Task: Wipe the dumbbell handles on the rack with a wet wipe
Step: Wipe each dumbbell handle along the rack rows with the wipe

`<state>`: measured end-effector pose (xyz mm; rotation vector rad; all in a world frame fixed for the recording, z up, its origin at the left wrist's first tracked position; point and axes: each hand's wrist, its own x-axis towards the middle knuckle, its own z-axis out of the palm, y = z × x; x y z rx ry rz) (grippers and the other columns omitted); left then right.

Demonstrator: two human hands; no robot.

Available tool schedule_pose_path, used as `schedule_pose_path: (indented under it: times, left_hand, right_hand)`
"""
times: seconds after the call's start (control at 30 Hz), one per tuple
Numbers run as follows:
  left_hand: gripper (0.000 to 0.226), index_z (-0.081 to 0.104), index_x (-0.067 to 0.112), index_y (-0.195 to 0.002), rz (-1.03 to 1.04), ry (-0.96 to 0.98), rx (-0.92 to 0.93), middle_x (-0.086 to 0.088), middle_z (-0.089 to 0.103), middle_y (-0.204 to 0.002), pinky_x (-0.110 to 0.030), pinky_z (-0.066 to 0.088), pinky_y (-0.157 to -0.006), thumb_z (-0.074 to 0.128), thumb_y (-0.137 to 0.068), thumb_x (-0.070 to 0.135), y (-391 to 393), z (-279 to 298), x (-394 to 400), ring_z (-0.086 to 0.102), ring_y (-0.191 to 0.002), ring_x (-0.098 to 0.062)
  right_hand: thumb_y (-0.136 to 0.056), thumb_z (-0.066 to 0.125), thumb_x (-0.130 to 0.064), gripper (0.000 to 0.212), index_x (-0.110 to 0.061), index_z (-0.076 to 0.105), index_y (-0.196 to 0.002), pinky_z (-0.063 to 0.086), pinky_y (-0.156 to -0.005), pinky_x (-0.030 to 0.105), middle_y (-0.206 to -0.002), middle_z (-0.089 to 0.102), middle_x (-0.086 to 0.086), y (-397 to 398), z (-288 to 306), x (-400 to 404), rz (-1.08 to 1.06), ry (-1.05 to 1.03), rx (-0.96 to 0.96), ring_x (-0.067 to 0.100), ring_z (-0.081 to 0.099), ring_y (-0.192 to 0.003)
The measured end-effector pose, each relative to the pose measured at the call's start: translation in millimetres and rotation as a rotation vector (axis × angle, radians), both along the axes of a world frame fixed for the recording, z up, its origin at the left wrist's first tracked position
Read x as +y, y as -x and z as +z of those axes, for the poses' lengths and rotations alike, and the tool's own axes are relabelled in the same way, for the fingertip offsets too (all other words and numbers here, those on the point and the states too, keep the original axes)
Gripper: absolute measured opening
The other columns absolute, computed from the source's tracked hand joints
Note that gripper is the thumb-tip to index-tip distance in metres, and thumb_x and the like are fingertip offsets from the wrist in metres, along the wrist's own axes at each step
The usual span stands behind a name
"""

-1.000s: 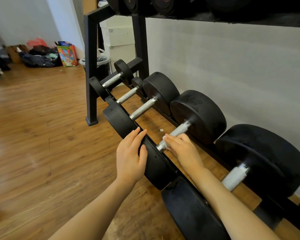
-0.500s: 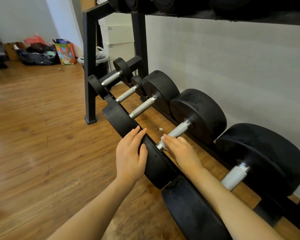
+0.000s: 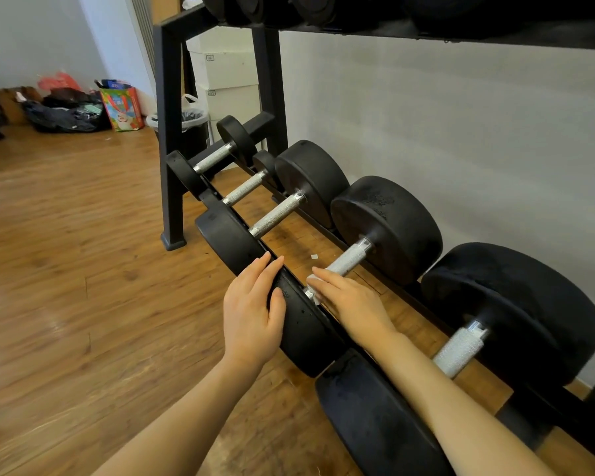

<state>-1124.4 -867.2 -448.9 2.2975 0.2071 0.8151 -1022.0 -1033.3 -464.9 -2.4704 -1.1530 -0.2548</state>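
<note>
Head view: wooden floor (image 3: 66, 269); grey wall (image 3: 461, 132).

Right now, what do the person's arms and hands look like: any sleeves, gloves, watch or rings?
Both forearms are bare as far as the frame shows: no sleeves in view. The left hand and right hand wear no gloves. No watch, bracelet or ring shows on the visible sides of either wrist or fingers. The nails seen look short and unpainted.

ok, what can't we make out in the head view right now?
- wet wipe: mostly hidden under the right hand; only a white corner shows.
- handle: near end covered by that hand.
- upper-shelf weights: cut off by the top edge.
- box labels: too small to read.
</note>
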Motion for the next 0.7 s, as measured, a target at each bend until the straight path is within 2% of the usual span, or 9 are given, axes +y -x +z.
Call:
schedule_pose_path:
  times: [0.17,0.37,0.5,0.63,0.7]
  left_hand:
    - [0.053,0.054,0.022,-0.140,-0.002,-0.004,-0.007,0.002,0.048,-0.148,-0.051,0.035,-0.112,0.032,-0.095,0.037,-0.3,-1.0,0.6,0.040,-0.139,-0.016]
    - [0.053,0.055,0.021,-0.139,0.000,-0.005,-0.013,0.001,0.050,-0.147,-0.051,0.036,-0.112,0.031,-0.095,0.038,-0.1,1.4,-1.3,0.042,-0.138,-0.017]
    - [0.054,0.055,0.020,-0.140,-0.009,-0.011,-0.010,0.000,0.050,-0.147,-0.052,0.037,-0.111,0.032,-0.095,0.038,-0.6,0.4,-0.1,0.043,-0.138,-0.018]
    - [0.054,0.055,0.020,-0.140,-0.009,-0.018,-0.008,0.001,0.050,-0.147,-0.051,0.037,-0.111,0.032,-0.095,0.038,0.1,0.7,0.1,0.043,-0.138,-0.018]
    - [0.054,0.055,0.020,-0.140,-0.007,-0.023,-0.006,0.001,0.050,-0.147,-0.052,0.037,-0.111,0.031,-0.095,0.038,0.2,1.5,-0.2,0.043,-0.138,-0.018]
  right_hand:
    - [-0.096,0.050,-0.014,0.052,-0.024,0.036,-0.146,0.049,-0.091,0.042,-0.157,0.025,-0.005,4.2,1.6,5.0,0.051,0.150,0.030,0.023,0.048,-0.124]
    - [-0.098,0.052,-0.020,0.039,-0.023,0.050,-0.137,0.051,-0.081,0.036,-0.151,0.039,-0.006,-8.3,-7.2,0.4,-0.059,0.001,0.010,0.022,0.054,-0.117]
    - [-0.097,0.051,-0.014,0.048,-0.025,0.044,-0.143,0.049,-0.088,0.039,-0.156,0.030,-0.008,-8.1,-6.3,1.1,-0.005,0.044,0.055,0.021,0.049,-0.124]
    - [-0.097,0.053,-0.014,0.043,-0.024,0.050,-0.139,0.050,-0.081,0.038,-0.154,0.036,-0.003,-9.4,-5.7,-0.7,-0.040,0.006,0.013,0.023,0.054,-0.119]
    - [-0.097,0.053,-0.015,0.044,-0.024,0.049,-0.140,0.050,-0.085,0.039,-0.154,0.035,-0.004,-8.6,-4.9,-0.7,-0.035,0.003,0.031,0.023,0.052,-0.121]
